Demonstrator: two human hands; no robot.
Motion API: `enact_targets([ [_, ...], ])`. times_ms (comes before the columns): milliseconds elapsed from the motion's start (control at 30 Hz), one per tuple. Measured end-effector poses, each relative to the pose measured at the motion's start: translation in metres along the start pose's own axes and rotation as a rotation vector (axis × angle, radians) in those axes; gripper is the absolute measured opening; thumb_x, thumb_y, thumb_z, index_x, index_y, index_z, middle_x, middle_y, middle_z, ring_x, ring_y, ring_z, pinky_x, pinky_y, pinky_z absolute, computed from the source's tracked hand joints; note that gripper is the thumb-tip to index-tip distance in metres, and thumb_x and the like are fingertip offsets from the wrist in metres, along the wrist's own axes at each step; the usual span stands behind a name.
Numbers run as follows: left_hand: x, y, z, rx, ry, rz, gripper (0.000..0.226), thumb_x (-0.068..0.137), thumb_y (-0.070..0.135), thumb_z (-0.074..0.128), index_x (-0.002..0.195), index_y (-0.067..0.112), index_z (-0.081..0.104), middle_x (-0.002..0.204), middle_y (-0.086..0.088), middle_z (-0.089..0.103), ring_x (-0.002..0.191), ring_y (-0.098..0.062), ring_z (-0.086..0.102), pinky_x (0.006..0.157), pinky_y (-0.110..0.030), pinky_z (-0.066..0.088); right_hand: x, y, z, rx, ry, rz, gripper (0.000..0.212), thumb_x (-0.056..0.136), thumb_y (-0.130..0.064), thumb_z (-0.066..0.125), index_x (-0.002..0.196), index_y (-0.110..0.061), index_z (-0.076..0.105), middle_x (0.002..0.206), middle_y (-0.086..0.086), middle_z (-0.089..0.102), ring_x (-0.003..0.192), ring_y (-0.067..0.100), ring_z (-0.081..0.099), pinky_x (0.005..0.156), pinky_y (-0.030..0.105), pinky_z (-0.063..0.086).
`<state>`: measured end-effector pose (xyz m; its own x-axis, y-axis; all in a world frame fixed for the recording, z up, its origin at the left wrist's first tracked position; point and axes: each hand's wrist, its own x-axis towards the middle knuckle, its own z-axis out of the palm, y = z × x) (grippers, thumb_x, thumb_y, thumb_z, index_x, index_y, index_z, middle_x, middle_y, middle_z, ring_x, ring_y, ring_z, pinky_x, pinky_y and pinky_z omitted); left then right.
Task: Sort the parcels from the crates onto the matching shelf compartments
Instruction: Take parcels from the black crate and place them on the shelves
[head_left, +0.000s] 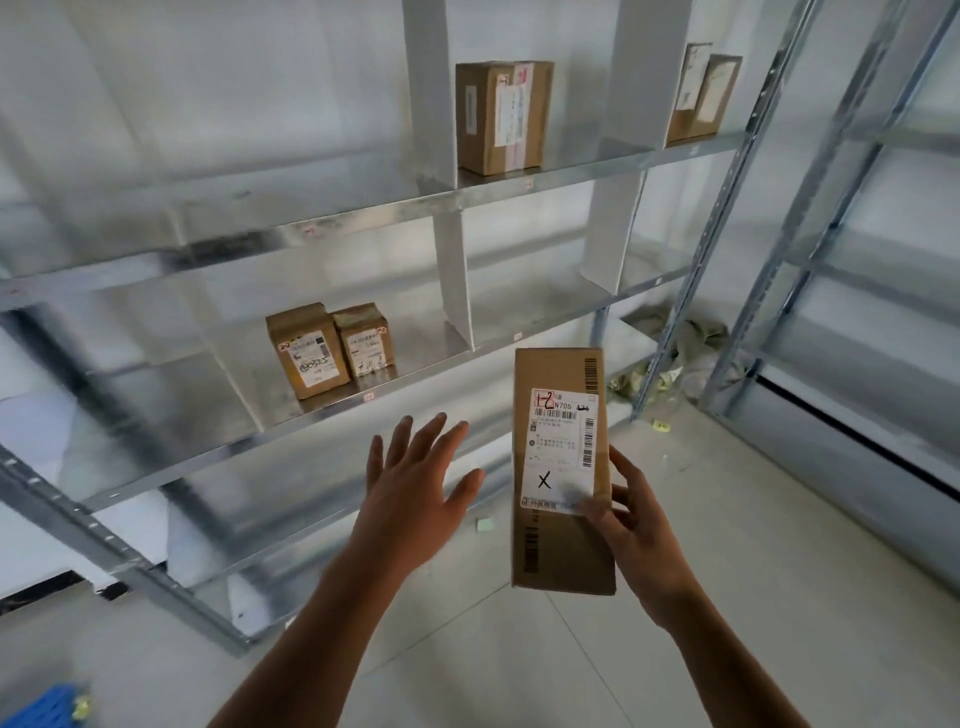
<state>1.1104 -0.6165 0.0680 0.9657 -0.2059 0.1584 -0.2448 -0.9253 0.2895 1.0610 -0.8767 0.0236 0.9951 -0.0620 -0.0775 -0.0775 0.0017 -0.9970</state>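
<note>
One long brown cardboard parcel (563, 467) stands upright in the air before the grey metal shelving rack (363, 218), its white shipping label (563, 447) facing the camera (an X is inked low on it; the red-boxed mark above may read 1-2). The right hand (641, 525) grips its lower right edge, thumb on the label's corner. The left hand (415, 488) hovers just beside it, fingers spread, holding nothing. Two small brown boxes (306, 353) stand together on the shelf behind.

Metal shelving (363, 210) with white dividers (457, 280). Upper level: one upright parcel (501, 117) in the middle compartment, two slim parcels (719, 96) in the right. Lower level: two small parcels (306, 353) side by side.
</note>
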Motion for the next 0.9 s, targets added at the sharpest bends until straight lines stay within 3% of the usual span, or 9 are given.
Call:
enact_targets([
  [233,0.064,0.068,0.042,0.004,-0.022,0.042,0.067,0.098,0.069,0.029,0.158,0.041,0.020,0.170,0.009,0.014,0.158,-0.021,-0.002,0.125,-0.048,-0.006,0.046,0.004,-0.083,-0.021,0.005,0.048,0.067,0.086,-0.050,0.071,0.143,-0.060,0.037,0.135,-0.003,0.060,0.118,0.026,0.067,0.087,0.052,0.064],
  [467,0.109,0.092,0.058,0.023,-0.063,0.049,0.066,0.099,0.067,0.032,0.159,0.040,0.021,0.170,0.009,0.013,0.158,-0.022,-0.002,0.125,-0.048,-0.006,0.089,0.006,-0.118,-0.008,0.012,0.061,0.068,0.085,-0.048,0.071,0.144,-0.057,0.038,0.136,-0.001,0.061,0.119,0.029,0.066,0.089,0.057,0.062],
  [667,0.143,0.083,0.047,0.007,-0.021,0.001,0.076,0.090,0.074,0.016,0.159,0.040,0.021,0.171,0.010,0.011,0.158,-0.021,-0.004,0.127,-0.051,-0.002,0.140,-0.010,-0.101,-0.021,-0.049,0.030,0.074,0.079,-0.065,0.073,0.143,-0.060,0.036,0.135,-0.004,0.061,0.120,0.025,0.066,0.089,0.054,0.063],
  [900,0.173,0.041,0.012,-0.001,0.093,-0.090,0.079,0.088,0.073,0.014,0.159,0.039,0.021,0.170,0.008,0.012,0.158,-0.023,-0.003,0.127,-0.053,0.000,0.212,-0.054,-0.046,-0.034,-0.166,-0.083,0.073,0.082,-0.059,0.074,0.145,-0.057,0.037,0.136,-0.005,0.060,0.122,0.024,0.065,0.089,0.052,0.063],
])
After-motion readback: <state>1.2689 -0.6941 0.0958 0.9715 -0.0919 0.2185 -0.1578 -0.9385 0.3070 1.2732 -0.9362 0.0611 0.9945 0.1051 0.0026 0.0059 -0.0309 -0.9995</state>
